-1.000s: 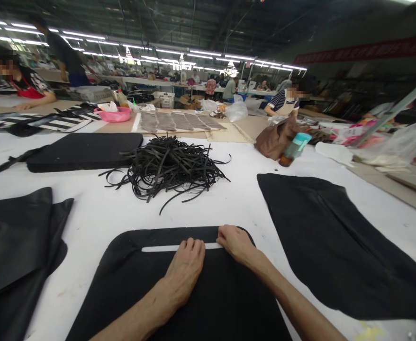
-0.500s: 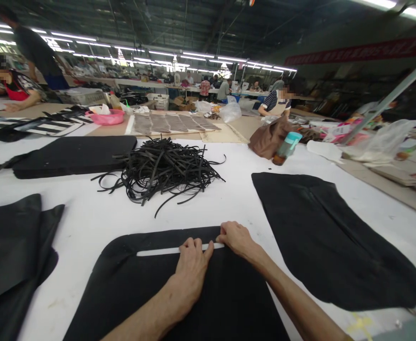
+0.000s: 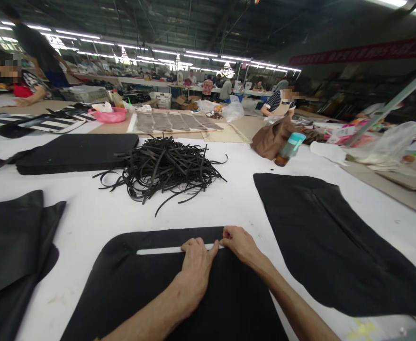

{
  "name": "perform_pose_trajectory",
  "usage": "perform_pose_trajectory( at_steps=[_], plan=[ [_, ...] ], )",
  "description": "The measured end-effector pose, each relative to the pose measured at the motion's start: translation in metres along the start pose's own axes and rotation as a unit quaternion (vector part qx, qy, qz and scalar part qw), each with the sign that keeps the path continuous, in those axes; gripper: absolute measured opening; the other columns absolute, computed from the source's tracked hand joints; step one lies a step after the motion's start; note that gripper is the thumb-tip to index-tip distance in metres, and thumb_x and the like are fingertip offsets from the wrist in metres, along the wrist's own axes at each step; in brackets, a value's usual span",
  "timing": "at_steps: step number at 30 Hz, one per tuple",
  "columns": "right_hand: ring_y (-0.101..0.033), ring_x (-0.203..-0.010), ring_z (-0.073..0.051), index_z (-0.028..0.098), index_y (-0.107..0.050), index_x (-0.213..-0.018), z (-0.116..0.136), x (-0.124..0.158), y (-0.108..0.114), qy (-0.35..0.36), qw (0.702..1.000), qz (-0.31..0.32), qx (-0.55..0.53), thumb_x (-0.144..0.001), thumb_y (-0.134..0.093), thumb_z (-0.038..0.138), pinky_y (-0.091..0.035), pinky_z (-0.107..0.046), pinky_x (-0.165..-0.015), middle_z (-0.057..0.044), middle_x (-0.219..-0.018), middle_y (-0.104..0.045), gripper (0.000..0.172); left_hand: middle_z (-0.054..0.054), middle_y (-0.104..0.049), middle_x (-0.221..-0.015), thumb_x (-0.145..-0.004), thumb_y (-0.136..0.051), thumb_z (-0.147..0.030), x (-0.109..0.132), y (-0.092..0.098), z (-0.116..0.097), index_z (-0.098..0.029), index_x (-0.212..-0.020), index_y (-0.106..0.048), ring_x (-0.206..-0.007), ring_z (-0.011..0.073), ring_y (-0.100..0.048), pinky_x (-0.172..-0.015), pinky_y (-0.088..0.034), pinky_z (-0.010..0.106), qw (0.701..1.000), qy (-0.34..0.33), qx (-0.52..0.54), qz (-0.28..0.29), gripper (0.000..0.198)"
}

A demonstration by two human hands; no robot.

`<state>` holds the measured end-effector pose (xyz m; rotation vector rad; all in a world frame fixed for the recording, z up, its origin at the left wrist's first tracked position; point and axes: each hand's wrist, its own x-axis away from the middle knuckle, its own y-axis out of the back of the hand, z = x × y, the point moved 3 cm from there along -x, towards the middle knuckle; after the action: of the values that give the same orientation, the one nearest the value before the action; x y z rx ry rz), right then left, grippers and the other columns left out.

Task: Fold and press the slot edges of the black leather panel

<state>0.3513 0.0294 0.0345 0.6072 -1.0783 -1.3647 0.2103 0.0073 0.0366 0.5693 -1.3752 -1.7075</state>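
Black panel under my left hand and right hand

Biggest thing first: the white table spread out on every side of my fingers. The panel lay right under them, running from just past my fingertips back toward me. Off to the right of my fingers, and not touching my panel, was a wide black piece with a long crease. Well to the left I had some overlapping black sheets.

Beyond my fingers and to the left sat a thick black slab, and nearer straight ahead was a messy heap of black strips, right up against it. Further out and to the right was a brown bag, with a teal-lidded bottle leaning beside it.

As for the hands, my left was loosely open, palm down, fingers bent over the panel and thumb pointing at the right hand. My right had its fingers curled in close to the thumb near the panel's far edge; honestly can't tell if they pinched anything. Smallest was the narrow white band under my left fingertips, its right end by my right ones. Strip or slot, couldn't say.
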Motion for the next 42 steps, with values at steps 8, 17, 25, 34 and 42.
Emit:
perform_pose_trajectory(
  at_steps=[8,17,25,34,42],
  plan=[
    [-0.054,-0.062,-0.015,0.02,-0.06,-0.062,0.0,-0.015,0.011,-0.048,0.995,0.068,0.048,-0.059,-0.064,0.025,-0.029,-0.025,-0.054,0.001,-0.062,-0.059,0.007,0.01,-0.056,-0.089,-0.081,-0.047,-0.017,0.004,-0.012,-0.01,-0.041,-0.132,-0.031,-0.081,0.0314,-0.055,-0.066,-0.039,0.046,0.998,0.015,-0.02,-0.058,0.059],
    [-0.057,-0.065,-0.018,0.02,-0.052,-0.065,-0.005,-0.01,-0.002,0.02,0.986,0.081,0.147,-0.075,-0.042,0.019,-0.032,-0.027,-0.056,-0.003,-0.067,-0.062,0.014,0.021,-0.05,-0.113,-0.052,-0.072,-0.033,0.054,-0.011,0.042,0.0,-0.124,-0.037,-0.101,0.0301,-0.046,-0.091,-0.036,0.041,0.978,-0.13,0.119,-0.112,0.087],
    [-0.059,-0.075,-0.03,0.024,-0.052,-0.085,0.042,0.022,0.005,-0.012,0.958,-0.045,0.285,-0.087,-0.034,0.031,-0.032,-0.034,-0.058,-0.01,-0.084,-0.063,0.019,0.016,-0.046,-0.128,-0.078,-0.058,-0.033,0.114,-0.051,0.12,-0.008,-0.121,-0.041,-0.121,0.0255,-0.039,-0.105,-0.026,0.036,0.973,-0.028,0.185,-0.138,0.053],
    [-0.051,-0.07,-0.014,0.022,-0.055,-0.068,0.201,0.001,-0.078,0.222,0.973,0.059,0.0,-0.079,-0.05,0.024,-0.031,-0.024,-0.06,0.002,-0.069,-0.06,0.012,0.016,-0.044,-0.132,-0.087,-0.047,-0.039,0.128,-0.078,0.116,-0.012,-0.124,-0.043,-0.126,0.028,-0.035,-0.104,-0.031,0.041,0.96,0.034,0.232,-0.155,0.046],
    [-0.049,-0.066,-0.013,0.021,-0.055,-0.065,0.219,-0.03,-0.099,0.211,0.976,0.059,0.001,-0.073,-0.057,0.026,-0.029,-0.023,-0.058,0.003,-0.065,-0.057,0.01,0.015,-0.035,-0.139,-0.085,-0.047,-0.047,0.13,-0.072,0.126,-0.014,-0.127,-0.04,-0.131,0.0267,-0.026,-0.108,-0.025,0.04,0.949,0.017,0.276,-0.148,0.054]
  ],
)
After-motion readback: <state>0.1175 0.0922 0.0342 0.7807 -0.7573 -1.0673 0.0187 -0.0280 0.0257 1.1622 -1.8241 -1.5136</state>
